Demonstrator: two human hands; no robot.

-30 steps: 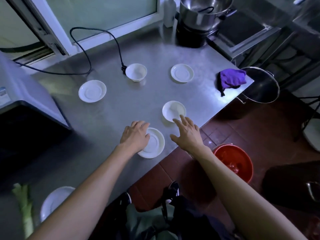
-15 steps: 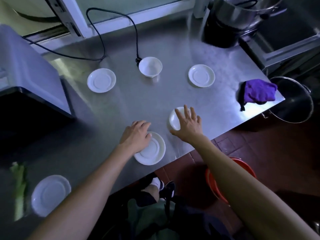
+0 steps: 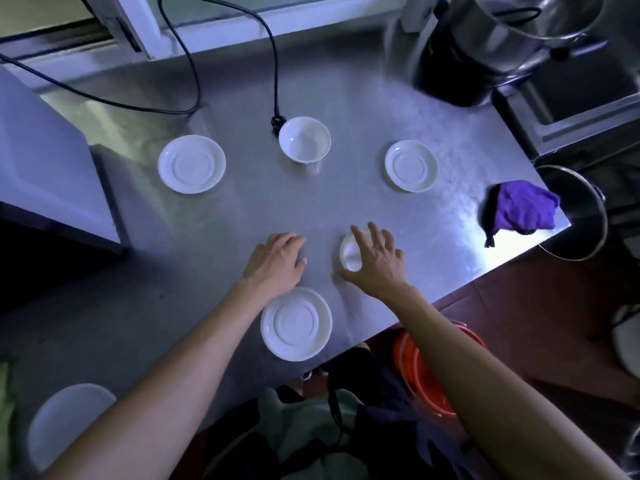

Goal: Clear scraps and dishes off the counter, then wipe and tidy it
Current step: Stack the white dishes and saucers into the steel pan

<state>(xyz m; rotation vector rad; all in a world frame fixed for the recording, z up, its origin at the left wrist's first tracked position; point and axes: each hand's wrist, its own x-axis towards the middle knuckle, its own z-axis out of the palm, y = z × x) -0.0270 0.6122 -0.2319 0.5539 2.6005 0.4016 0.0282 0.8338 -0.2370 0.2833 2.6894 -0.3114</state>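
Shiny steel makes up the big counter (image 3: 346, 109), which takes up most of the room in front of the person. At the back right stands a big metal pot (image 3: 512, 32). Another metal pot (image 3: 585, 216) sits low, just past the counter's right edge. An orange bucket (image 3: 426, 375) is on the floor under the right arm.

A purple cloth (image 3: 519, 209) lies crumpled near the right corner of the counter. A black cord (image 3: 273, 64) snakes across the back and ends beside a white bowl (image 3: 304, 139).

White saucers are spread around: a saucer on the left (image 3: 191, 164), a saucer on the right (image 3: 411, 166), a near saucer (image 3: 296, 323) by the front edge, and a corner saucer (image 3: 69, 420) at the bottom left.

The left hand (image 3: 275, 263) lies just past the near saucer with its fingers loosely bent, holding nothing. The right hand (image 3: 375, 261) has its fingers spread out over a small white bowl (image 3: 350, 252), covering its right side. I cannot tell if it is gripping it.
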